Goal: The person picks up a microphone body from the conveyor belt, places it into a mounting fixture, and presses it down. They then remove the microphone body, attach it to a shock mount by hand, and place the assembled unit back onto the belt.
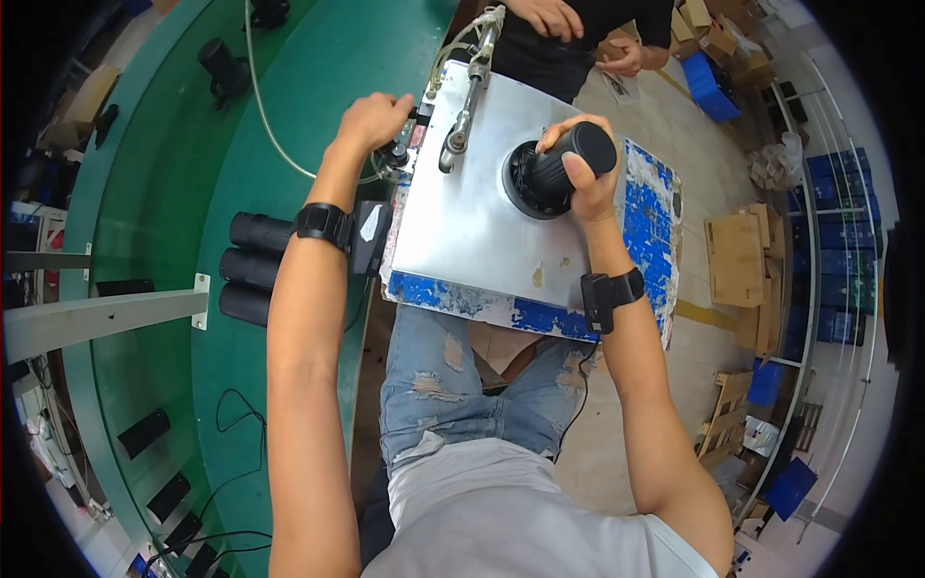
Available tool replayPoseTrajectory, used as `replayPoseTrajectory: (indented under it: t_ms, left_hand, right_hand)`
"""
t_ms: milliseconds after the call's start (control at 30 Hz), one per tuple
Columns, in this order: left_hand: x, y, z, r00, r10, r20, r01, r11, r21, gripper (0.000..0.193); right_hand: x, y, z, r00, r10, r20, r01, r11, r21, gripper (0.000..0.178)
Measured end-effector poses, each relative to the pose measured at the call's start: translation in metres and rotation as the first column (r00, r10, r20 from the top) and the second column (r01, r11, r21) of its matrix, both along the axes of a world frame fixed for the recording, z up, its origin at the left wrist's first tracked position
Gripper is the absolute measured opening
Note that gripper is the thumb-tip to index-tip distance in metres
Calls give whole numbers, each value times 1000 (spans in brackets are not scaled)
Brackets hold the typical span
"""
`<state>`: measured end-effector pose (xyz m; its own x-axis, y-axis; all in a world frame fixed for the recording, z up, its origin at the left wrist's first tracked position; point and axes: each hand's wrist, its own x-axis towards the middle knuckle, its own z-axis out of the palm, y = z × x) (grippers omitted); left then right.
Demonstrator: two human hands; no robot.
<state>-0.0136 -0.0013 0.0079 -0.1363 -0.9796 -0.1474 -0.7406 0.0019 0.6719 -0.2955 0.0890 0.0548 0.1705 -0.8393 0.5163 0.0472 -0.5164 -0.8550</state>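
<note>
My right hand (590, 175) is wrapped round a black cylindrical housing (594, 144) with a ribbed lower part. It stands tilted over a round black ring (520, 199) on a bare metal plate (453, 217); whether housing and ring are one piece I cannot tell. At the plate's far left edge is my left hand (374, 121), fingers curled beside a small black pneumatic fitting (421, 116). Its fingertips are partly hidden, so what they hold, if anything, does not show. Between the hands, a metal air cylinder with a hooked end (462, 120) lies over the plate.
On the green bench (241, 356) at left lie several black cylinders (258, 265), with another black housing (222, 69) farther off. A clear hose (265, 125) crosses the bench. Another person's hands (624, 58) are beyond the plate. Cardboard boxes (737, 258) and shelving stand at right.
</note>
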Motion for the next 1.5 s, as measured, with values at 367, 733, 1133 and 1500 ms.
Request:
replayPoseTrajectory:
  t_ms: [367,733,1133,1500]
  left_hand:
    - [2,151,119,699,-222,-679,-266,801,-536,35]
    - [-54,291,87,151,-240,-959,34,971,-237,103]
    - [-86,327,60,-572,182,-800,502,849,-165,61]
    - [-118,340,42,-469,618,-630,745,660,93,65]
  right_hand:
    - [30,56,209,999,25,-45,-32,986,-162,55]
    - [71,159,152,969,141,203,-190,950,246,80]
    - [40,204,155,989,78,129,-88,993,73,100]
    - [27,223,152,935,172,310,-225,964,143,105]
